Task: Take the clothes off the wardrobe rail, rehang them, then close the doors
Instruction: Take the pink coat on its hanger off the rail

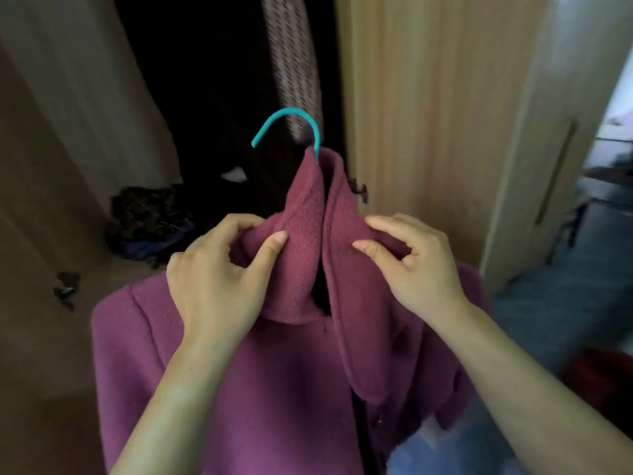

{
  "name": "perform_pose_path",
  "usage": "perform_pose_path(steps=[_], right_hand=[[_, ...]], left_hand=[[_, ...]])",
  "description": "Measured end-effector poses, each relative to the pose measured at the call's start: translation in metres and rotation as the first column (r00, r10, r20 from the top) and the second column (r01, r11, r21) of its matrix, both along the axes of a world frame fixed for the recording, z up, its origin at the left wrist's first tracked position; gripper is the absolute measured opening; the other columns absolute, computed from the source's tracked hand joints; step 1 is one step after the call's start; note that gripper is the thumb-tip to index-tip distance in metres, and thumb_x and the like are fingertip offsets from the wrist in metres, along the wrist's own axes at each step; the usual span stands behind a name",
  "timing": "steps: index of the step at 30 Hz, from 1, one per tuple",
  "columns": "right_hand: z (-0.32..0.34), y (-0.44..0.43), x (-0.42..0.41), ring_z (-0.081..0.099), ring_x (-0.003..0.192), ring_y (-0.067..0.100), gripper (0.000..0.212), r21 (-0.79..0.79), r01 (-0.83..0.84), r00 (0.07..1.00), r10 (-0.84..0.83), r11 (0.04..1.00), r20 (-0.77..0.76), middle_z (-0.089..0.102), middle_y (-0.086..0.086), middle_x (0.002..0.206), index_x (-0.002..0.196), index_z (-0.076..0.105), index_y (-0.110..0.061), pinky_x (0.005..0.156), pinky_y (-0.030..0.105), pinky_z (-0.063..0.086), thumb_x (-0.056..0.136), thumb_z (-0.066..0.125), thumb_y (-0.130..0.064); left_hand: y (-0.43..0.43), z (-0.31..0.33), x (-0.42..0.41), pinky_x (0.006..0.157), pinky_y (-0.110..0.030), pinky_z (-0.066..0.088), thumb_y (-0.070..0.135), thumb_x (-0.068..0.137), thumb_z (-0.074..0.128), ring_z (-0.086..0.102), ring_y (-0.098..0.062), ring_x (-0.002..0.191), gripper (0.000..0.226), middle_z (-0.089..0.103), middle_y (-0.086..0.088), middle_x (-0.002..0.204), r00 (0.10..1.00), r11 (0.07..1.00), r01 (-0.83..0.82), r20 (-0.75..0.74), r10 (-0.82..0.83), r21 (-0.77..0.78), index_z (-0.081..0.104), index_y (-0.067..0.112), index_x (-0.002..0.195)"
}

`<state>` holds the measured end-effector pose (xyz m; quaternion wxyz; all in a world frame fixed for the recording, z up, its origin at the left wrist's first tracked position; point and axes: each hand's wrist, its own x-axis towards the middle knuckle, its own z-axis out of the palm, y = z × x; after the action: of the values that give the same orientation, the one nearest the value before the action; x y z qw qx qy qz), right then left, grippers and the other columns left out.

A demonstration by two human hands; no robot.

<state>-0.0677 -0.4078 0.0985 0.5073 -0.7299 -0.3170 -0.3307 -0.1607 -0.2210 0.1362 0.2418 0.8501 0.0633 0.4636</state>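
Note:
A maroon fleece coat (274,371) hangs in front of me on a hanger whose teal hook (291,120) sticks up out of the collar. My left hand (219,279) pinches the left side of the raised collar between thumb and fingers. On the right side of the collar, my right hand (411,265) pinches the fabric the same way. The hook is free in the air, not on any rail. The hanger's shoulders are hidden inside the coat.
The open wardrobe is dark inside, with a pink patterned garment (294,63) hanging and a dark heap of clothes (147,221) on its floor. A wooden wardrobe door (428,114) stands open on the right, another on the left (34,234). A room door with a long handle (555,173) is further right.

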Motion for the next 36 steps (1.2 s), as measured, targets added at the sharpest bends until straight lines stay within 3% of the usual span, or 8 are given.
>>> perform_pose_path(steps=[8, 12, 16, 21, 25, 29, 33, 36], right_hand=[[-0.04, -0.16, -0.101, 0.059, 0.08, -0.007, 0.03, -0.035, 0.421, 0.898, -0.422, 0.907, -0.124, 0.063, -0.016, 0.086, 0.1, 0.073, -0.016, 0.075, 0.008, 0.044, 0.074, 0.076, -0.029], [-0.05, -0.244, -0.146, 0.061, 0.073, 0.003, 0.027, -0.098, 0.644, 0.747, -0.652, 0.758, -0.133, 0.067, -0.01, 0.081, 0.099, 0.073, -0.021, 0.07, 0.013, 0.046, 0.075, 0.074, -0.033], [-0.07, -0.319, -0.18, 0.056, 0.076, -0.007, 0.026, -0.139, 0.777, 0.593, -0.788, 0.614, -0.166, 0.057, -0.026, 0.083, 0.098, 0.073, -0.02, 0.075, 0.006, 0.04, 0.073, 0.076, -0.028], [-0.096, -0.411, -0.19, 0.054, 0.072, -0.01, 0.027, -0.186, 0.85, 0.448, -0.863, 0.492, -0.236, 0.057, -0.028, 0.082, 0.099, 0.07, -0.03, 0.07, 0.004, 0.038, 0.072, 0.075, -0.031], [-0.113, -0.496, -0.161, 0.057, 0.067, 0.0, 0.031, -0.126, 0.876, 0.411, -0.859, 0.465, -0.307, 0.06, -0.018, 0.072, 0.098, 0.065, -0.038, 0.066, 0.008, 0.04, 0.072, 0.077, -0.026], [-0.134, -0.584, -0.107, 0.055, 0.066, 0.004, 0.025, -0.132, 0.883, 0.377, -0.849, 0.45, -0.371, 0.059, -0.019, 0.071, 0.098, 0.071, -0.031, 0.066, 0.014, 0.042, 0.075, 0.075, -0.025], [-0.179, -0.654, -0.056, 0.062, 0.081, 0.008, 0.024, -0.204, 0.839, 0.359, -0.796, 0.504, -0.487, 0.069, -0.008, 0.087, 0.103, 0.071, -0.027, 0.076, 0.021, 0.047, 0.079, 0.072, -0.028], [-0.216, -0.686, -0.024, 0.063, 0.087, 0.011, 0.025, -0.257, 0.793, 0.34, -0.751, 0.553, -0.567, 0.069, -0.006, 0.094, 0.105, 0.07, -0.027, 0.08, 0.025, 0.048, 0.08, 0.072, -0.027]], left_hand=[[-0.138, -0.048, 0.001, 0.084, -0.045, 0.048, 0.064, 0.07, 0.057, 0.058, -0.002, 0.075, 0.03, 0.059, 0.027, 0.069, 0.888, 0.894, 0.422, -0.128, -0.441, -0.151, 0.059, 0.043, 0.091], [-0.231, -0.066, 0.015, 0.08, -0.036, 0.05, 0.063, 0.069, 0.058, 0.059, 0.007, 0.075, 0.024, 0.062, 0.03, 0.075, 0.715, 0.73, 0.637, -0.163, -0.679, -0.246, 0.059, 0.043, 0.082], [-0.323, -0.093, 0.023, 0.074, -0.032, 0.05, 0.057, 0.069, 0.065, 0.059, 0.005, 0.07, 0.02, 0.063, 0.032, 0.079, 0.51, 0.555, 0.76, -0.22, -0.832, -0.339, 0.062, 0.04, 0.078], [-0.432, -0.124, 0.044, 0.084, -0.045, 0.05, 0.061, 0.066, 0.064, 0.061, 0.003, 0.074, 0.027, 0.065, 0.028, 0.082, 0.303, 0.394, 0.807, -0.264, -0.916, -0.44, 0.062, 0.041, 0.085], [-0.527, -0.133, 0.082, 0.088, -0.048, 0.048, 0.065, 0.066, 0.06, 0.062, 0.002, 0.077, 0.028, 0.065, 0.027, 0.082, 0.269, 0.371, 0.837, -0.287, -0.919, -0.403, 0.06, 0.045, 0.085], [-0.616, -0.144, 0.135, 0.092, -0.045, 0.044, 0.066, 0.069, 0.055, 0.062, -0.004, 0.081, 0.029, 0.066, 0.019, 0.077, 0.307, 0.42, 0.854, -0.353, -0.884, -0.307, 0.059, 0.042, 0.084], [-0.683, -0.178, 0.184, 0.088, -0.035, 0.035, 0.058, 0.079, 0.059, 0.061, -0.011, 0.089, 0.025, 0.066, 0.015, 0.087, 0.322, 0.458, 0.871, -0.501, -0.803, -0.176, 0.061, 0.035, 0.089], [-0.711, -0.221, 0.22, 0.089, -0.037, 0.04, 0.057, 0.081, 0.057, 0.06, -0.013, 0.093, 0.03, 0.066, 0.011, 0.097, 0.292, 0.475, 0.868, -0.625, -0.724, -0.144, 0.062, 0.032, 0.097]])
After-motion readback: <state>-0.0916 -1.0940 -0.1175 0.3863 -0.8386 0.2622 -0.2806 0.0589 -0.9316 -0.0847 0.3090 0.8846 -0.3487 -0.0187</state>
